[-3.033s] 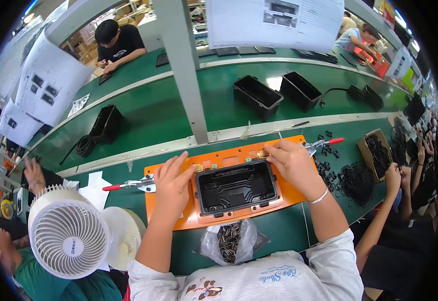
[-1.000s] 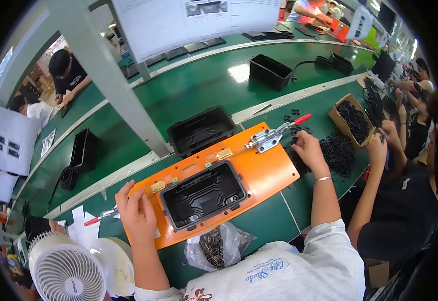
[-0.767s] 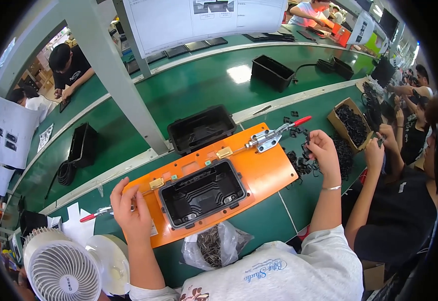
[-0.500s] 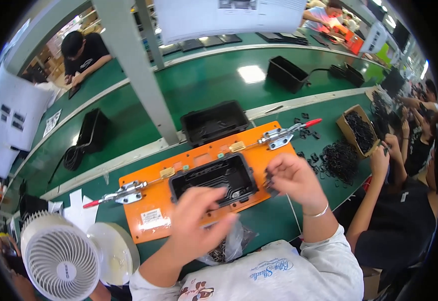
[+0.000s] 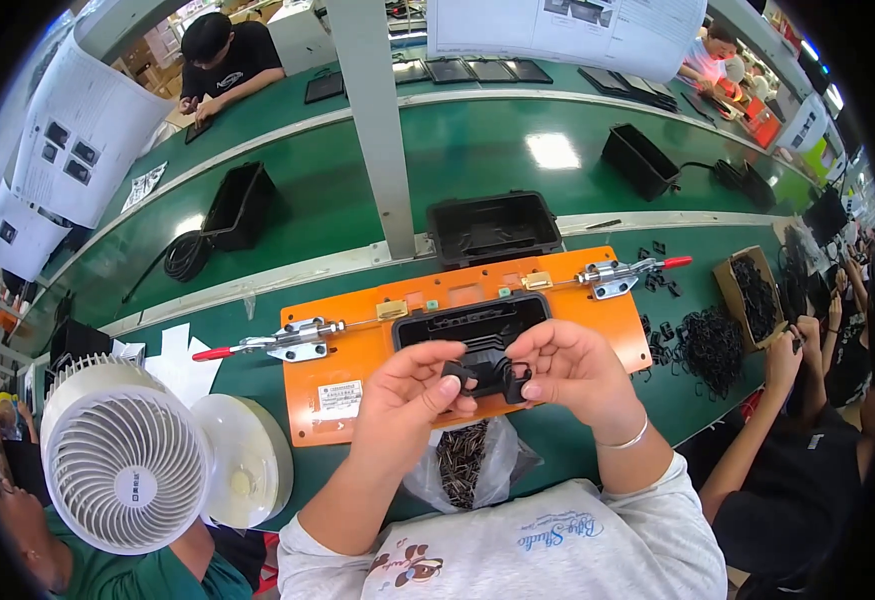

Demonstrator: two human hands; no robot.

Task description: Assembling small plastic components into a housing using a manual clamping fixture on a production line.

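Your left hand (image 5: 412,395) is pinching one black part (image 5: 460,376) with curled fingers; your right hand (image 5: 577,378) is likewise pinching another part (image 5: 515,382), near the box (image 5: 472,316).

Two toggle clamps (image 5: 302,340), two brass-coloured blocks (image 5: 391,310) and one orange fixture plate (image 5: 607,330) are showing, alongside at least four black housings (image 5: 492,230), one fan (image 5: 132,455), one cardboard box (image 5: 727,290) and one plastic bag (image 5: 502,465).
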